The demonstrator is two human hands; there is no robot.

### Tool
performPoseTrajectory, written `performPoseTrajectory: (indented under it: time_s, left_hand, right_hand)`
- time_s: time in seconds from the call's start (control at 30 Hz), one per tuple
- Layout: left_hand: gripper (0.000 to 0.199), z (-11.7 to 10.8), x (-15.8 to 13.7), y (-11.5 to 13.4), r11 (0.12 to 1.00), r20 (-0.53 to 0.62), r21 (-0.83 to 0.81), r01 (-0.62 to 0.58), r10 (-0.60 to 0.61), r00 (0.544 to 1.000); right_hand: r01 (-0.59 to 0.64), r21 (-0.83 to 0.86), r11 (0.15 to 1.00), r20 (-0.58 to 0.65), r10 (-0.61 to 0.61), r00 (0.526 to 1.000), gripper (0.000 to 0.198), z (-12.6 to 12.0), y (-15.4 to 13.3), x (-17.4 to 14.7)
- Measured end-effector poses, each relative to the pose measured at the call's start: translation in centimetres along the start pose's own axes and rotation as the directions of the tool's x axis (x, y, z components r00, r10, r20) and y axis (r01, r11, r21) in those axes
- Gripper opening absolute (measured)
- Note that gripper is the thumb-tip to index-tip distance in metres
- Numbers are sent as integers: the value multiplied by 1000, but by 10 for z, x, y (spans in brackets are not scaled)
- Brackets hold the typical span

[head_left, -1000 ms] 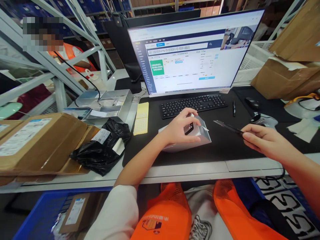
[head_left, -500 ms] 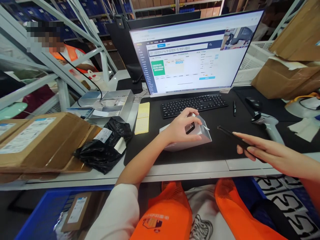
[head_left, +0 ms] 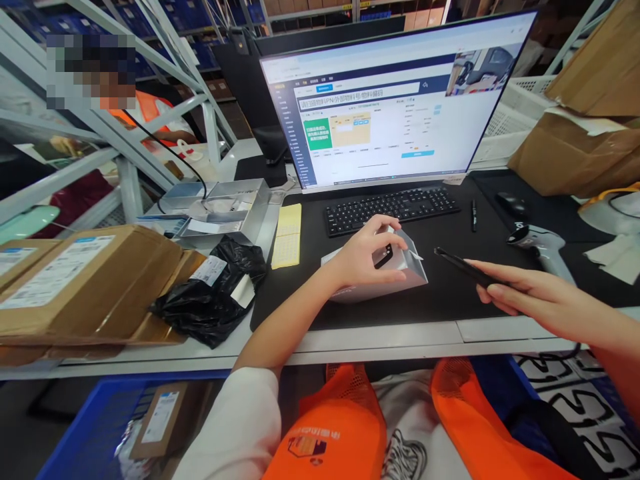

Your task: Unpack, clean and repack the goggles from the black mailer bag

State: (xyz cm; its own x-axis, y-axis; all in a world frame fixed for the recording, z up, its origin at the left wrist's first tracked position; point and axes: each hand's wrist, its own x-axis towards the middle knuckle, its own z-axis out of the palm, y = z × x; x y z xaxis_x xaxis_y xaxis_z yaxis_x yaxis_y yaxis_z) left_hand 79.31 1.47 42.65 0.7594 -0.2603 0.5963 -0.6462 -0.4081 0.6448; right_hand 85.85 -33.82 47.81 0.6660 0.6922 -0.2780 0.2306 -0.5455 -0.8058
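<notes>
right hand (head_left: 530, 297) shifted along the black cutter (head_left: 461, 265) since 1 second ago, right of centre.
it grips the cutter; left hand (head_left: 357, 260), mid-frame, curves over the grey box (head_left: 396, 287), its grip impossible to tell.

the left grip (head_left: 357, 261) partly hides the grey box (head_left: 383, 290); small text (head_left: 417, 120) on the monitor (head_left: 370, 175) is illegible.

Box (head_left: 387, 290) lies before keyboard (head_left: 395, 209), left of scanner (head_left: 544, 248).

Warehouse: stocked racks (head_left: 356, 12) behind desk (head_left: 380, 347), labelled cartons (head_left: 65, 293), barcode scanner (head_left: 545, 248).
</notes>
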Motion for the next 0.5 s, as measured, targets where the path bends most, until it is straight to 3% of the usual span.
performPoseTrajectory:
  time_s: [0.13,0.3,0.43,0.5]
  left_hand:
    - [51,0,1,0,997,6,-70,42,-42,999]
    - [53,-2,3,3,981,36,-164,107,-103,994]
    - [54,-7,5,3,967,49,-204,153,-146,988]
    - [54,-9,5,2,959,58,-229,165,-156,986]
  right_hand:
    - [87,170,982,-56,-79,995,59,6,-10,10]
    - [169,327,930,-103,-143,984,25,8,-14,21]
    - [262,476,839,-134,-225,965,29,4,-17,23]
    - [317,363,876,-202,-259,945,31,6,-19,24]
